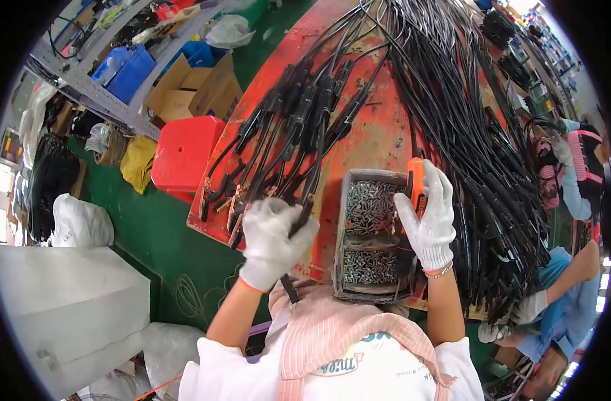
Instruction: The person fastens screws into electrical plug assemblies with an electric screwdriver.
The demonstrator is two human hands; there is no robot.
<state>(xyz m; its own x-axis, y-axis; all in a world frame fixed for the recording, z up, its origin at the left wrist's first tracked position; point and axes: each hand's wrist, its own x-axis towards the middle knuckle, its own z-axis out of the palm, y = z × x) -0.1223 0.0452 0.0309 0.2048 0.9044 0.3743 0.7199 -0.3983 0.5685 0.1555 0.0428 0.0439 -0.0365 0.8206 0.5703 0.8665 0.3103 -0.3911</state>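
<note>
My right hand (431, 224), in a white knit glove, is closed around an orange and black power screwdriver (414, 182) above the right side of a grey bin (339, 264). Small silver screws (369, 208) fill the bin's two compartments. Also gloved, my left hand (269, 240) is partly smeared by motion at the table's near left edge. Its fingers are wrapped round a black cable handle (303, 218). Just beyond it lie several black cables with thick black sleeves (299, 120) and copper-coloured ends (236, 200).
A large bundle of black cables (459, 147) covers the right of the worn red table (379, 144). A red stool (185, 154) and an open cardboard box (195, 87) stand left. At the right, co-workers sit, one with a gloved hand (529, 307) near the cables.
</note>
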